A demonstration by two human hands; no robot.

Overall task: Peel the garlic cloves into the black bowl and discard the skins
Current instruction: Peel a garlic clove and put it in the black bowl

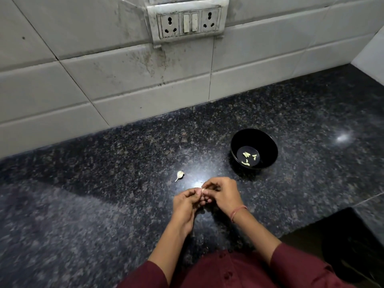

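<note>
Garlic clove [202,190] pinched between both hands, low over counter [104,183], peeling underway: left hand [185,206] grips it, right hand [223,195] nips skin (clove mostly hidden). Next, probably: strip, drop into black bowl [265,142] nearby; spare clove [179,175] waits

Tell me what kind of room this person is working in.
Most likely a home kitchen: a dark speckled stone countertop, a tiled wall with a socket panel, and a black bowl holding peeled garlic cloves.
</note>
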